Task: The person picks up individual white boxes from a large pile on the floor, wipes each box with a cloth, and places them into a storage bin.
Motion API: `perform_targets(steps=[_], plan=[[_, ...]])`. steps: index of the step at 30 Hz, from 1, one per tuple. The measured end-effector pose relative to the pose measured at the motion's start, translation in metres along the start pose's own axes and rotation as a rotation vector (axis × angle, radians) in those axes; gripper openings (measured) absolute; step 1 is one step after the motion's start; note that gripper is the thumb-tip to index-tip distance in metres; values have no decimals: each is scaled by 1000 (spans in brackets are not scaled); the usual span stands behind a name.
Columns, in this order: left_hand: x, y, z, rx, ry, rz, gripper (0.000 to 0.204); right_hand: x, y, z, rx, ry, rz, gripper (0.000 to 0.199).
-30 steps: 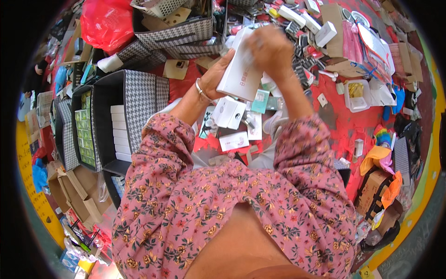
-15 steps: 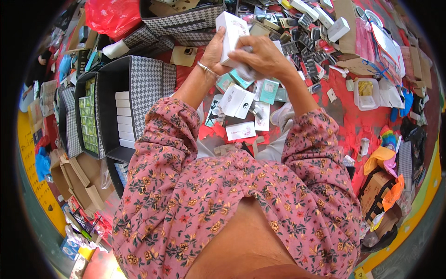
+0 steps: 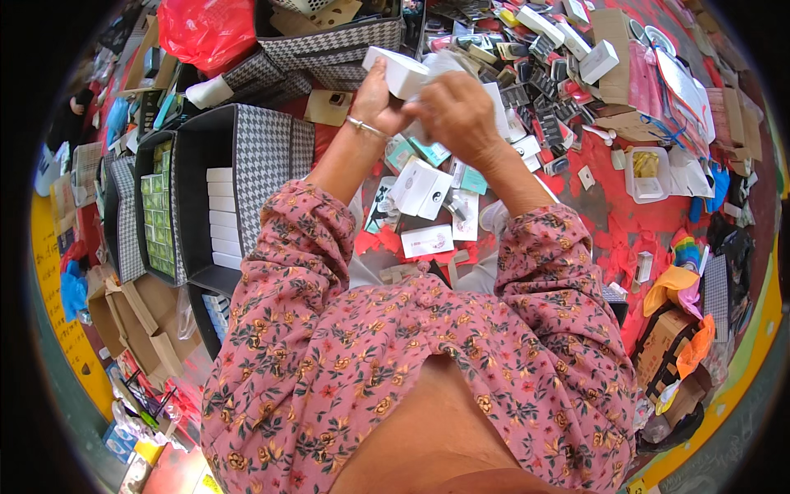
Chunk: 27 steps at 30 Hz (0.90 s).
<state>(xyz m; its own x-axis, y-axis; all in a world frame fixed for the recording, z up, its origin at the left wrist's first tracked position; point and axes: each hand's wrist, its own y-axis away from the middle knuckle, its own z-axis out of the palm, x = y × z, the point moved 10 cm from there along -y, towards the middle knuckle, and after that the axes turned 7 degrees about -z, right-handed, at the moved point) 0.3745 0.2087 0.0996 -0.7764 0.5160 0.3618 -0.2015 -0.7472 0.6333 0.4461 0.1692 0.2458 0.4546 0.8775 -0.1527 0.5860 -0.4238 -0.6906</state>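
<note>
My left hand, with a bracelet at the wrist, grips a small white box, tilted, near the top middle. Against the box's right side works my right hand, closed on a crumpled whitish piece that looks like a cloth or wipe; motion blurs it. Below the hands lie an opened white box with a round black-and-white mark, a flat white box and several teal boxes, one teal box partly covered.
On the left stands a houndstooth storage box with stacked white boxes and green packs. A heap of small dark packages spreads at upper right. A clear plastic tub sits right; a red bag lies upper left.
The white box has tipped from upright to a more slanted position, shifting slightly left. My right hand has moved a little right, and the crumpled piece now shows above it, beside the box.
</note>
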Motion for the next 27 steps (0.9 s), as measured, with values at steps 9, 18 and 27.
perform_targets(steps=[9,18,27], plan=[[19,16,34,-339,16,8,54,149,73,-73,156,12,936,26],[0,49,69,-539,-579,156,72,169,46,-138,793,-494,833,19],[-15,55,79,-597,-739,125,84,86,-37,-152,423,-310,369,10]])
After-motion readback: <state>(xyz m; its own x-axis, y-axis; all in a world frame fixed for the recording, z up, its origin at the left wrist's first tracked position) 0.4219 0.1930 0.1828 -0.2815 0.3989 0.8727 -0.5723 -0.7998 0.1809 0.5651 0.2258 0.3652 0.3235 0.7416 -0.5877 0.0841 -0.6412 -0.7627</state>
